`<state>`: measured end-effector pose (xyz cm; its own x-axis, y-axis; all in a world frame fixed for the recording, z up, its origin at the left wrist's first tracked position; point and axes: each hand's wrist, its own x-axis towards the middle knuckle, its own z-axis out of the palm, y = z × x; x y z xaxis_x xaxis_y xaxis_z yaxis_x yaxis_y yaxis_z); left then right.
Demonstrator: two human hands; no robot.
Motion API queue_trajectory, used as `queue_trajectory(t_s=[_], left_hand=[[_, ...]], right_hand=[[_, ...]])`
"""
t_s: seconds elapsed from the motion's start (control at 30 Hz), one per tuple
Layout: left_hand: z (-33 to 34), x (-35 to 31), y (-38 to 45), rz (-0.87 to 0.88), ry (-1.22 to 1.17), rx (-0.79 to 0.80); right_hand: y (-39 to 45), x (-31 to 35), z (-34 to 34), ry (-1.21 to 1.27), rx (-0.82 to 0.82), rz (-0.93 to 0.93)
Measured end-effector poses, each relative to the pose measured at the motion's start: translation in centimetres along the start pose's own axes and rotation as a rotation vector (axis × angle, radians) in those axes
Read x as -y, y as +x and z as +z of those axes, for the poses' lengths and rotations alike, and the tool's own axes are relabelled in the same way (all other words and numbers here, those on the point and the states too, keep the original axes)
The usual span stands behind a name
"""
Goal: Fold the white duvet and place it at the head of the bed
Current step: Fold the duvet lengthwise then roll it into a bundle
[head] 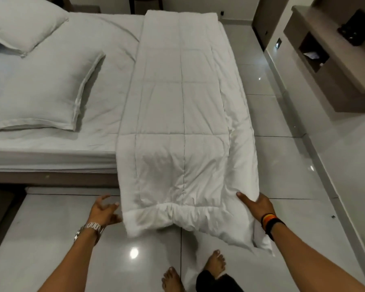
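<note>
Your right hand (256,206) grips the near right corner of the white duvet (183,106), a long strip running away along the bed's (105,98) foot, while your open left hand (103,210) hovers just beside its near left corner.

The white duvet (183,114) lies folded into a long strip along the bed's (105,66) right edge, its near end hanging past the mattress over the tiled floor (282,169). The right hand (256,205) grips the strip's near right corner. The left hand (103,209), fingers spread, hovers just beside the left corner. Two pillows (40,87) rest on the sheet.
</note>
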<state>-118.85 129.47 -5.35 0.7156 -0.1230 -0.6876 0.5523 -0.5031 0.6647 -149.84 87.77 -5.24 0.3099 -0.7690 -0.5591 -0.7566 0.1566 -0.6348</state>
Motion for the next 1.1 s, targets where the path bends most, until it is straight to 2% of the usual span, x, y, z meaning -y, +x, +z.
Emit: queue_trajectory(t_s=[0.17, 0.27, 0.43, 0.63, 0.8, 0.97, 1.1], left_hand=[[-0.6, -0.9, 2.0, 0.041, 0.038, -0.054], [0.4, 2.6, 4.0, -0.018, 0.072, -0.071], [4.1, 6.2, 10.0, -0.005, 0.115, -0.138], [11.4, 7.9, 20.6, 0.106, 0.078, -0.164], [14.8, 10.1, 28.0, 0.17, 0.013, -0.185], [15.3, 12.2, 31.6, 0.189, 0.02, -0.234], [14.9, 13.5, 30.3, 0.119, 0.008, -0.249]], right_hand=[[-0.6, 2.3, -0.2, 0.124, -0.022, 0.031], [0.6, -0.2, 1.0, 0.108, -0.036, 0.098], [5.3, -6.5, 5.0, 0.083, -0.114, 0.177], [14.0, -10.9, 13.0, 0.183, -0.209, 0.12], [20.8, -13.6, 17.2, 0.205, -0.319, 0.031], [25.3, -15.0, 17.6, 0.115, -0.305, -0.006], [25.9, -15.2, 17.7, 0.076, -0.282, 0.024]])
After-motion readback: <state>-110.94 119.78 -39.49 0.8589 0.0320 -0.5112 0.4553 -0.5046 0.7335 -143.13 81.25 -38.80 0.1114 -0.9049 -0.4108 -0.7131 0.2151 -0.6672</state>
